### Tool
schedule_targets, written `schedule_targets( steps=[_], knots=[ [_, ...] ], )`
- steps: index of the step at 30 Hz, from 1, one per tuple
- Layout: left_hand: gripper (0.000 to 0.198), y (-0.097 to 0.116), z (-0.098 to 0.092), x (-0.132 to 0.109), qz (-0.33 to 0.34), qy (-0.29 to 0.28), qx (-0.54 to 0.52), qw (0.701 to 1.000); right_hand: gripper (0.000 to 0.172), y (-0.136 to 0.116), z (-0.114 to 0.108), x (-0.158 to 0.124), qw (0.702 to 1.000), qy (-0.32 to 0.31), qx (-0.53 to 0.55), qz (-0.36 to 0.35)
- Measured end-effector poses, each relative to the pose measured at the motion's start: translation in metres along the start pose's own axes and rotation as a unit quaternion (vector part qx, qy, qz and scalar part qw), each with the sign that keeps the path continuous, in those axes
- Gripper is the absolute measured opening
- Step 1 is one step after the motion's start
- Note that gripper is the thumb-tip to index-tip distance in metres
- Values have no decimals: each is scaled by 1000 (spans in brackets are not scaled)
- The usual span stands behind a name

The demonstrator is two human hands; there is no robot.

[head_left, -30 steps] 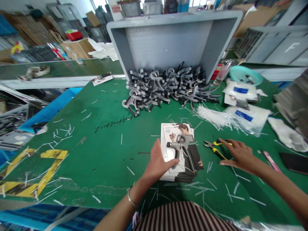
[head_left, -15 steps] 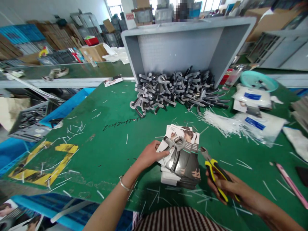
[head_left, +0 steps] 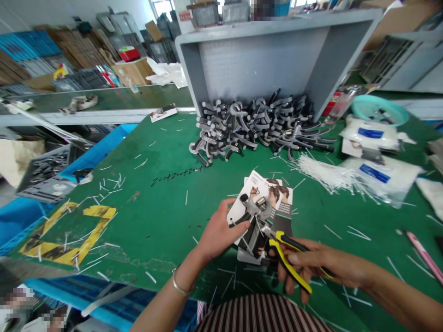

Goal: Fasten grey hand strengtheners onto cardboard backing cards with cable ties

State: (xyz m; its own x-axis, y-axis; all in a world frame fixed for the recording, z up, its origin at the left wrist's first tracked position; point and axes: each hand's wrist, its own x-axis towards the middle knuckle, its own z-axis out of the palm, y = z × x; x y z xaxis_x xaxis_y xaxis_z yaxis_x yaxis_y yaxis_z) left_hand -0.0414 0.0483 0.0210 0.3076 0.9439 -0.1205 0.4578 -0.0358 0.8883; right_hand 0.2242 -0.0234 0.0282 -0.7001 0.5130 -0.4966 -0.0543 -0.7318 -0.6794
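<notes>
Yellow-handled pliers (head_left: 278, 240) have come across in the head view, the only one, from just right of the cards half a second ago to the grey spring grip (head_left: 266, 210) beside the left hand (head_left: 219, 230); a second ago they lay on the green table (head_left: 166, 240) at the reaching right hand (head_left: 313, 260). That right hand now has its fingers curled about the handles, the tips pointing forward and leftward from it, over the lower part of the spring grip; whether the jaws are parted or closed there, or touch anything, I cannot tell. To its left, the left hand pinches the printed card (head_left: 247, 186) together with the spring grip, thumb laid over the nearer leg and fingers at the card's left edge; the card, square on the card stack (head_left: 249, 257) a second ago, sits askew above it, just right of the left hand. So both hands have met at one spot, the left steadying grip and card, the right bringing the tool to them; the work, I judge, has passed from taking up the pliers to putting them to use. Beyond both hands the heap of grips (head_left: 249, 127) spills from the grey bin (head_left: 265, 60) as before; white ties (head_left: 318, 173) lie ahead of the right hand, and a pink-handled tool (head_left: 424, 256) lies out to its right, both untouched.
</notes>
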Motion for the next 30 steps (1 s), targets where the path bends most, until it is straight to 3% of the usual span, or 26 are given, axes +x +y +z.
schedule_targets(
  steps=[5,9,14,16,18,20,21,23,25,26,28,30],
  knots=[
    [53,-3,0,1,-1,-16,-11,1000,47,-2,-5,4,1000,23,-1,5],
    [52,-8,1,1,-8,-15,-25,1000,38,-1,-13,8,999,42,-8,11],
    [55,-6,-2,3,-14,-29,-25,999,35,3,-13,19,991,84,-102,14],
    [54,-6,-3,4,-12,-31,-24,999,37,6,-8,22,972,133,-192,0],
    [53,-8,-2,5,-24,-30,-48,998,36,9,-2,22,930,186,-313,-50],
    [52,-12,0,5,-63,-27,-115,991,32,12,5,19,882,214,-405,-111],
    [51,-14,3,5,-85,-18,-160,983,31,14,9,18,877,211,-412,-127],
    [50,-16,10,5,-105,33,-252,961,31,19,17,17,923,166,-328,-111],
    [46,-15,20,5,-87,106,-331,934,34,27,26,20,982,82,-152,-77],
    [44,-12,26,4,-73,135,-368,917,37,31,30,24,995,36,-59,-68],
    [40,-4,36,4,-58,162,-442,880,46,39,38,33,993,-55,80,-64],
    [38,4,44,3,-59,165,-499,849,52,45,45,43,980,-115,151,-62]
  ],
)
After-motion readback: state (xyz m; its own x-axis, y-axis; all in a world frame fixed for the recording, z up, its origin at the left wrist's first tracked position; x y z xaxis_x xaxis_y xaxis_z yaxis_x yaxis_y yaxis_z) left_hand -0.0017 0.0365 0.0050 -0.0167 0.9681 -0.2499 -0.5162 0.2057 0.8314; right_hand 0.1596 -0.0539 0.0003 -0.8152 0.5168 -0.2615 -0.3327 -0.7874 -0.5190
